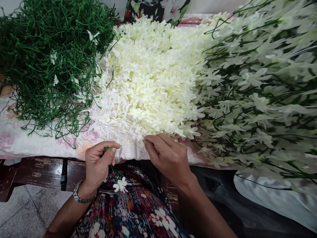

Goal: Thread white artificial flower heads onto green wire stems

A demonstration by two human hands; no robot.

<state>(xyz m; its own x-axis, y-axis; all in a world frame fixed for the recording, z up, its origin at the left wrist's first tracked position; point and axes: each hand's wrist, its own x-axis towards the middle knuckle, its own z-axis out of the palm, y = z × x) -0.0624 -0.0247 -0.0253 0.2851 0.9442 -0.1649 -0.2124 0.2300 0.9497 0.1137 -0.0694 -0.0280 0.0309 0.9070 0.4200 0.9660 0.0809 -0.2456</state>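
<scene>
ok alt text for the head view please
A person's left hand pinches a green stem with a white flower; the right hand is curled nearby. Beyond lie heaped green stems, pale blooms and, at right, stemmed white flowers.

Mat'ls: mostly matt, some gloss

White blossom pile (158, 76) looks like thin cloth, matt. Green stems (39, 66) look like plastic, w/ slight gloss. Table cover (32, 142) is smooth printed cloth. Dark wood bar (49, 172) is glossy, w/ worn spots; watch band (83, 200) is shiny metal.
</scene>
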